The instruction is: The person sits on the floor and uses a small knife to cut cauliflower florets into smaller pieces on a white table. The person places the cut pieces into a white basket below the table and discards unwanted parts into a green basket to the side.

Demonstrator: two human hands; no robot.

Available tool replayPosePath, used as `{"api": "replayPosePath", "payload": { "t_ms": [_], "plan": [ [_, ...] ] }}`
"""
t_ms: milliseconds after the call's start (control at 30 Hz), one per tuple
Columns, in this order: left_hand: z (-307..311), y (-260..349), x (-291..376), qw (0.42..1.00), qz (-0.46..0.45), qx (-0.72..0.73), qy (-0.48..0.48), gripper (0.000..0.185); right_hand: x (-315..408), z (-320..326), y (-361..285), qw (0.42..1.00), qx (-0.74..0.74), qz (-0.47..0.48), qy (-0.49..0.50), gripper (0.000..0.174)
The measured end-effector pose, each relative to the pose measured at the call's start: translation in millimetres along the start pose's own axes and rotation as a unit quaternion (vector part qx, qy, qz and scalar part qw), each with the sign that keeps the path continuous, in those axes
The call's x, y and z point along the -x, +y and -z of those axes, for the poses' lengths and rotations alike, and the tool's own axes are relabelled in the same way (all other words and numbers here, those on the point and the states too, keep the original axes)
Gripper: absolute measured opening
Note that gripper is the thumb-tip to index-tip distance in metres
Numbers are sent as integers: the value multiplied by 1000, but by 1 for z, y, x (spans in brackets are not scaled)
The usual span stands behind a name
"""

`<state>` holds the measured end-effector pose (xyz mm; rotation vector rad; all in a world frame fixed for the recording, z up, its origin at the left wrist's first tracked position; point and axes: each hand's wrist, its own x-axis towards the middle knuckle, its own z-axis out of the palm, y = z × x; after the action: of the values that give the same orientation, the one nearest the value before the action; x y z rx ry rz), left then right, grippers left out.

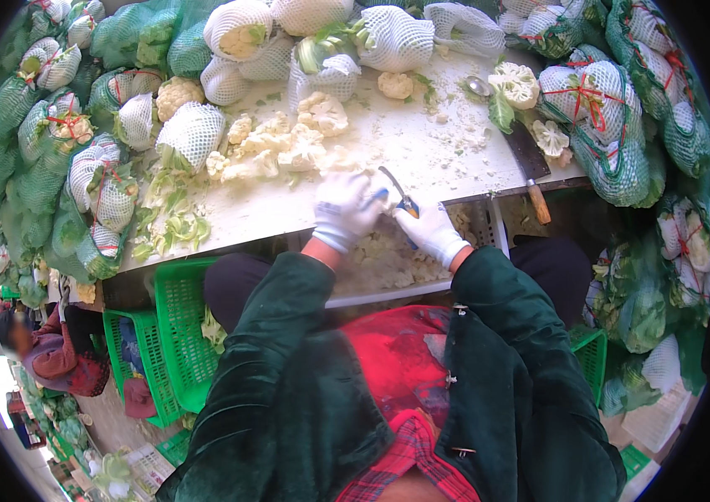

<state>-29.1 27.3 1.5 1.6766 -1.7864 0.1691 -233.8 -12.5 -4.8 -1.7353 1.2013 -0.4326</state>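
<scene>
My left hand (345, 210), in a white glove, is blurred over the front edge of the white worktable, close to a pale piece that looks like cauliflower; whether it grips it is unclear. In my gloved right hand (427, 229) is a curved-bladed knife (400, 188) with a blue and orange handle, its blade pointing up and left. Cut cauliflower florets (286, 144) lie on the table beyond my hands. Below my hands, a white crate (392, 292) over my lap holds many small florets.
A cleaver (527, 154) with a wooden handle overhangs the table edge at right, near a spoon (479, 86). Net-wrapped cauliflowers (192, 135) and green mesh sacks (618, 144) surround the table. Green crates (189, 332) stand at lower left; another person (57, 357) sits beyond.
</scene>
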Motion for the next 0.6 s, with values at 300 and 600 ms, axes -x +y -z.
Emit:
{"api": "replayPosePath", "payload": {
  "t_ms": [300, 600],
  "plan": [
    [0, -34, -6, 956, 278, 14, -92, 61, -14, -7, -5, 994, -31, 81, 71, 48],
    [-13, -28, 10, 882, 308, 351, -60, 58, -40, -7, -14, 972, -226, -25, -53, 42]
  ]
}}
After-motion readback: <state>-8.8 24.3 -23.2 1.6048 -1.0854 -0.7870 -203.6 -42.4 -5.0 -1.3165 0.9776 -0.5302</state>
